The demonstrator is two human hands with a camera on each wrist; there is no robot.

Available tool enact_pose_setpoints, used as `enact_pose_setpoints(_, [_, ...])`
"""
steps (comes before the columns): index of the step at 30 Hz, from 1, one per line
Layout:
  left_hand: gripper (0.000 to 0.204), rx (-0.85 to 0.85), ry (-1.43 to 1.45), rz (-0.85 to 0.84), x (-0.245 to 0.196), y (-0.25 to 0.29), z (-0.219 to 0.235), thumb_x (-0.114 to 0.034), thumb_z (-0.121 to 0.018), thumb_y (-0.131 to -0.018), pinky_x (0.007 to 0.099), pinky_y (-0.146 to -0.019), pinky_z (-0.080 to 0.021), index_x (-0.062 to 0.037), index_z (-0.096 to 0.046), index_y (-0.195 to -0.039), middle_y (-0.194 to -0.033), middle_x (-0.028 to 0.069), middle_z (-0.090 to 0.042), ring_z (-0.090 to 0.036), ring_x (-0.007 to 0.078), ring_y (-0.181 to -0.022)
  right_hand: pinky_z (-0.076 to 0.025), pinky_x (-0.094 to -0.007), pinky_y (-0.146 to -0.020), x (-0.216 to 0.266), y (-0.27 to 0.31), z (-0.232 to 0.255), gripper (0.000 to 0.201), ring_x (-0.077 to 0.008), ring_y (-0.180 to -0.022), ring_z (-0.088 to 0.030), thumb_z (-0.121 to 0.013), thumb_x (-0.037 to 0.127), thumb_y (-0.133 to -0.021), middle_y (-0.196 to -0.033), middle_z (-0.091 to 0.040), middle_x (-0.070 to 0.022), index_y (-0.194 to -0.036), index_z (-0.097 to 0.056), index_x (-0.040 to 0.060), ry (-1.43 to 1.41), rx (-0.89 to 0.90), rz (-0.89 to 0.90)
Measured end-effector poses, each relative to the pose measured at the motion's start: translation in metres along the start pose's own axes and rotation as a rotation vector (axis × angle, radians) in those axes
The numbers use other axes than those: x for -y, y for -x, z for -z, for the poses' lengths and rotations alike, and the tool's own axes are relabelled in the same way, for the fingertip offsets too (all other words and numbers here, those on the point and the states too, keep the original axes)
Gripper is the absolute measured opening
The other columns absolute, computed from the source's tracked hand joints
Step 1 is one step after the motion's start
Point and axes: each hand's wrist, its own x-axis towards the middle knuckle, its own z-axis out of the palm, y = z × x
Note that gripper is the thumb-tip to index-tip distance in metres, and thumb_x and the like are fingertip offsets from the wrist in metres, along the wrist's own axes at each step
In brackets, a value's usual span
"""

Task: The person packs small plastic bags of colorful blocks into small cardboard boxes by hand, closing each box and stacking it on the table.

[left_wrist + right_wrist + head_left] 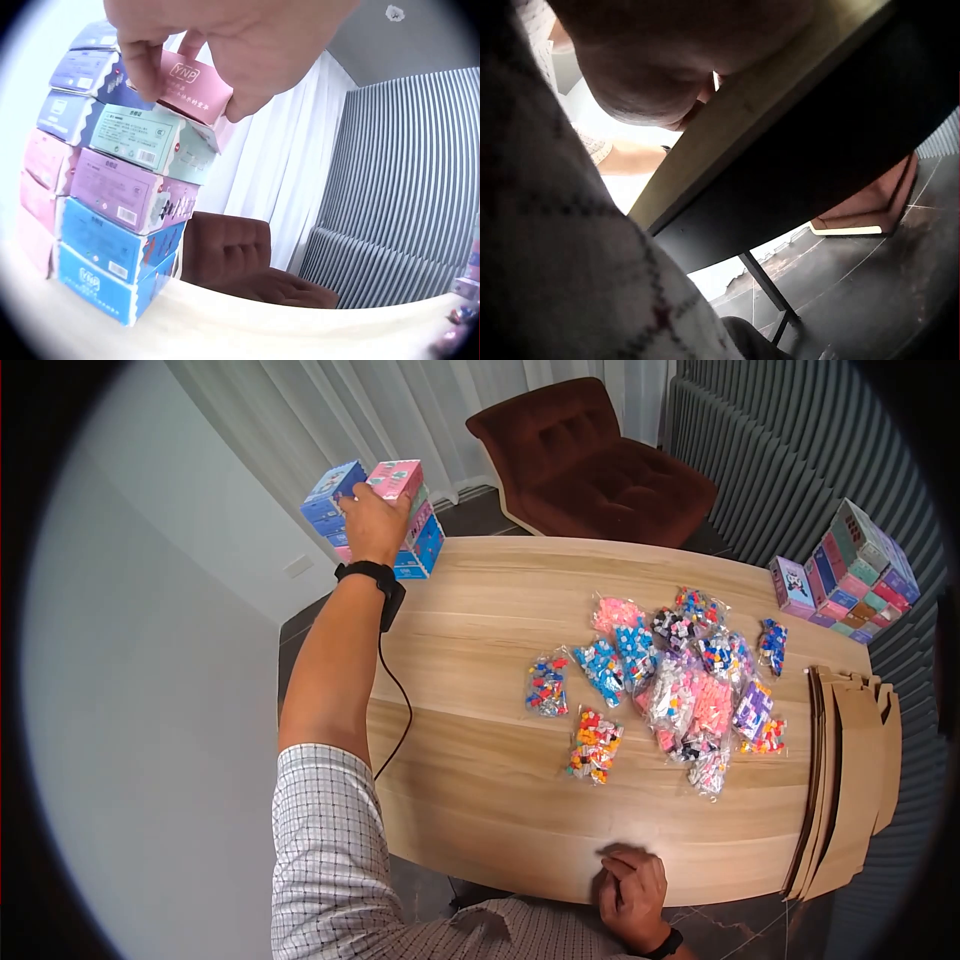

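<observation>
At the table's (480, 630) far left corner, the left hand (377, 525) pinches a pink box (396, 476) between its curled fingers and thumb. The box sits at the top of the stack of boxes (427, 548), tilted above a mint green box (139, 135); a purple one and two blue ones lie under that. Beside them rises a column of bluish boxes over pink ones.

The right hand (635, 890) is at the near edge, right of the middle, its fingers loosely bent and holding nothing.

Clear bags of small coloured pieces (690, 695) lie heaped right of the table's centre, with a few bags just beside the heap. A second group of boxes (850, 575) stands at the far right corner, and flattened brown cardboard (850, 780) lies along the right edge. Beyond the far edge is a dark red tufted chair (610, 475).
</observation>
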Motion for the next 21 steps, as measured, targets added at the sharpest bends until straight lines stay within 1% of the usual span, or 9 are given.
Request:
enact_pose_setpoints(1, [0.07, 0.003, -0.006, 0.014, 0.0, 0.002, -0.003, -0.041, -0.08, -0.088, 0.0499, -0.101, -0.053, 0.0074, -0.056, -0.133, -0.129, 0.0334, -0.057, -0.058, 0.0492, -0.122, -0.052, -0.0447, -0.082, -0.001, -0.001, 0.0, 0.031, -0.034, -0.094, -0.066, -0.068, -0.009, -0.074, -0.106, -0.07, -0.0145, -0.102, -0.07, 0.0027, -0.013, 0.007, 0.0])
enact_pose_setpoints(4, [0.053, -0.133, -0.116, -0.17, 0.002, 0.003, -0.006, -0.029, -0.08, -0.086, 0.0497, -0.097, -0.056, 0.0048, -0.062, -0.123, -0.127, 0.0299, -0.057, -0.064, 0.0468, -0.113, -0.052, -0.0444, -0.081, -0.005, -0.002, 0.002, 0.03, -0.0332, -0.091, -0.066, -0.068, -0.009, -0.073, -0.104, -0.07, -0.013, -0.101, -0.07, 0.0036, -0.043, 0.022, 0.006])
enact_pose_setpoints(8, [0.038, -0.135, -0.391, -0.498, -0.008, 0.005, -0.007, -0.023, -0.073, -0.087, 0.0507, -0.109, -0.046, -0.0039, -0.071, -0.119, -0.134, 0.0196, -0.059, -0.059, 0.0383, -0.124, -0.052, -0.0442, -0.08, -0.009, 0.0, 0.003, 0.028, -0.032, -0.089, -0.067, -0.069, -0.008, -0.073, -0.101, -0.071, -0.0111, -0.098, -0.071, 0.0054, -0.071, 0.045, 0.005])
enact_pose_setpoints(11, [0.031, -0.061, -0.572, -0.744, -0.014, -0.01, -0.025, -0.021, -0.067, -0.091, 0.0527, -0.118, -0.035, -0.0087, -0.075, -0.118, -0.14, 0.0146, -0.059, -0.051, 0.0351, -0.135, -0.053, -0.0473, -0.088, -0.002, -0.011, 0.014, 0.019, -0.0365, -0.098, -0.067, -0.063, -0.002, -0.089, -0.114, -0.071, -0.0185, -0.107, -0.069, -0.0008, -0.166, 0.058, 0.026])
enact_pose_setpoints(13, [0.026, -0.023, -0.72, -0.81, -0.026, -0.014, -0.04, -0.019, -0.066, -0.091, 0.0533, -0.12, -0.032, -0.0106, -0.077, -0.113, -0.143, 0.0134, -0.058, -0.047, 0.0349, -0.14, -0.053, -0.0471, -0.086, -0.003, -0.013, 0.013, 0.019, -0.0364, -0.097, -0.067, -0.064, -0.003, -0.088, -0.113, -0.072, -0.0182, -0.106, -0.069, -0.0015, -0.179, 0.053, 0.027])
enact_pose_setpoints(14, [0.027, 0.029, -0.758, -0.781, -0.033, -0.016, -0.047, -0.02, -0.059, -0.096, 0.0545, -0.123, -0.027, -0.0101, -0.079, -0.112, -0.147, 0.013, -0.056, -0.041, 0.0338, -0.147, -0.053, -0.047, -0.085, -0.003, -0.014, 0.013, 0.019, -0.0363, -0.096, -0.066, -0.064, -0.004, -0.088, -0.112, -0.072, -0.0181, -0.105, -0.069, -0.0018, -0.185, 0.05, 0.027])
enact_pose_setpoints(17, [0.035, 0.004, -0.924, -0.801, -0.036, -0.02, -0.067, -0.023, -0.053, -0.099, 0.0559, -0.124, -0.025, -0.0076, -0.079, -0.117, -0.151, 0.0122, -0.055, -0.038, 0.034, -0.149, -0.053, -0.0471, -0.084, -0.004, -0.014, 0.014, 0.018, -0.0361, -0.095, -0.067, -0.063, -0.005, -0.087, -0.11, -0.072, -0.0187, -0.103, -0.069, -0.0018, -0.182, 0.051, 0.026])
enact_pose_setpoints(20, [0.041, 0.163, -1.071, -0.733, -0.044, -0.019, -0.07, -0.025, -0.051, -0.1, 0.0583, -0.121, -0.025, -0.0058, -0.078, -0.122, -0.153, 0.0128, -0.053, -0.037, 0.0352, -0.149, -0.054, -0.0468, -0.082, -0.006, -0.014, 0.012, 0.017, -0.0358, -0.093, -0.068, -0.063, -0.005, -0.087, -0.107, -0.072, -0.0189, -0.102, -0.069, -0.0017, -0.182, 0.03, 0.035])
enact_pose_setpoints(21, [0.042, 0.205, -1.101, -0.704, -0.047, -0.02, -0.071, -0.029, -0.048, -0.102, 0.0598, -0.122, -0.023, -0.0095, -0.077, -0.126, -0.156, 0.0125, -0.051, -0.034, 0.0356, -0.15, -0.054, -0.0468, -0.082, -0.007, -0.014, 0.011, 0.017, -0.0358, -0.092, -0.068, -0.063, -0.005, -0.087, -0.106, -0.072, -0.0188, -0.102, -0.07, -0.0017, -0.184, 0.026, 0.035])
